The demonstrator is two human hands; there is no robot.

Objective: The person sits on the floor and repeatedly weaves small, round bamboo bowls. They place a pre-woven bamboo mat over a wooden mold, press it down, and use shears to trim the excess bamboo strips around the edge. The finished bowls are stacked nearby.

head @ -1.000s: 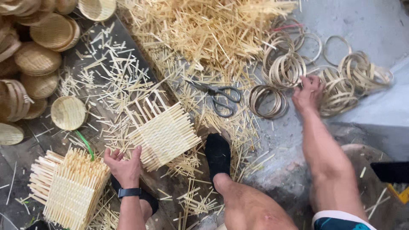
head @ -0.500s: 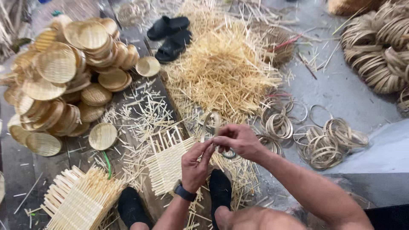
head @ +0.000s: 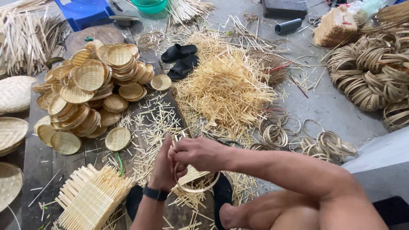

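Bamboo ring (head: 197,187) is hanging just below both sets of fingers, over the woven square mat (head: 192,175) on the plank; left hand (head: 164,164) and right hand (head: 197,154) are pinching closed on the ring's upper edge, fingertips together; judging by this, keeping the hoop level and centred on the mat before pressing would be serving best; left of the fingers, round woven trays (head: 91,91) are piling up; beyond them, blue crate (head: 87,12) and green bowl (head: 150,6) are sitting, no labels showing.
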